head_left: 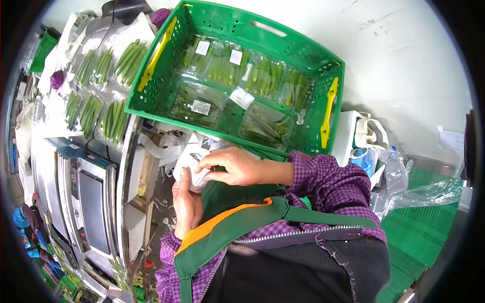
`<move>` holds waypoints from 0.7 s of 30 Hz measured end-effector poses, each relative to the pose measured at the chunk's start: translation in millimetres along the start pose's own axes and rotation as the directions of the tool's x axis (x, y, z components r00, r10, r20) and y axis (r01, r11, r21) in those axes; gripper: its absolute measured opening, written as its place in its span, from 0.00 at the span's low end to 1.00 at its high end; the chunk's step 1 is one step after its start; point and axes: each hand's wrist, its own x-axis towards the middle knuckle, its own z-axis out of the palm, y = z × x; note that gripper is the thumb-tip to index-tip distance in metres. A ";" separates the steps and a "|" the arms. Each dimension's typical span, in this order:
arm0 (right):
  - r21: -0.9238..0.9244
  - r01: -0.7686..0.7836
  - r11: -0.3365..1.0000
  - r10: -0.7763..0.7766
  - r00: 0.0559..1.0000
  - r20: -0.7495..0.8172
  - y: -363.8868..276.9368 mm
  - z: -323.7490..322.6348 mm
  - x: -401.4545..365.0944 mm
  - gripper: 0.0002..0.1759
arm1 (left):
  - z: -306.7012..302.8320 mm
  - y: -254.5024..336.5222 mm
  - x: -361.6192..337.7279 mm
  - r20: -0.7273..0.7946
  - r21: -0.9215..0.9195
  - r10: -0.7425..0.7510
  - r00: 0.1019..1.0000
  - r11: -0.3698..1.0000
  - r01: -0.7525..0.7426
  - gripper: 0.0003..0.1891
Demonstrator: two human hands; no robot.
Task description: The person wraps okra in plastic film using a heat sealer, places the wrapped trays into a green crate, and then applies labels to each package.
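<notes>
A white roll of labels [188, 162], with small dark print on its side, is held in front of my body, just below the near edge of a green crate [227, 132]. My left hand [187, 204] grips it from below, thumb up along its side. From the right, my right hand [235, 166] reaches over with thumb and fingers bent, pinching at the printed edge of the roll. Inside the crate lie clear packs of green pods [225, 68], some with white labels. One white label [241, 98] lies across the middle packs.
On the metal table to the left, more packs of green pods [132, 63] sit beside a scale [93, 212]. Loose white strip [159, 147] hangs under the crate. Clear plastic wrap [424, 196] drapes over green crates [419, 222] at right. A white wall [399, 55] stands behind.
</notes>
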 end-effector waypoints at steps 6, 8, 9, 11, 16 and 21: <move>0.119 -0.049 0.992 0.040 0.996 0.080 2.2 1.6 -26.6 0.06 | 1.2 -23.2 -14.3 -0.053 -0.025 -0.034 0.998 0.999 0.033 0.22; 0.140 0.045 0.989 -0.050 0.998 0.031 11.9 -5.8 -25.9 0.05 | 4.9 -22.4 -9.3 -0.091 -0.081 -0.021 0.996 0.997 0.014 0.20; 0.158 0.125 0.980 -0.123 0.992 -0.020 15.7 -11.4 -26.1 0.05 | 8.3 -22.2 -7.6 -0.129 -0.142 -0.024 0.991 0.990 0.005 0.18; 0.271 -0.061 0.961 0.054 0.998 0.035 8.7 -35.8 -23.9 0.09 | 22.1 -22.3 -3.9 -0.128 -0.091 0.030 0.991 0.995 -0.042 0.19; 0.063 0.086 0.994 -0.091 0.993 0.079 24.1 -52.2 -27.0 0.12 | 49.2 -32.5 2.7 -0.113 -0.059 0.018 0.993 0.998 -0.025 0.19; 0.119 0.125 0.985 -0.136 0.987 0.086 37.1 -64.5 -25.4 0.15 | 60.3 -35.3 7.4 -0.149 -0.025 0.040 0.988 0.999 -0.044 0.22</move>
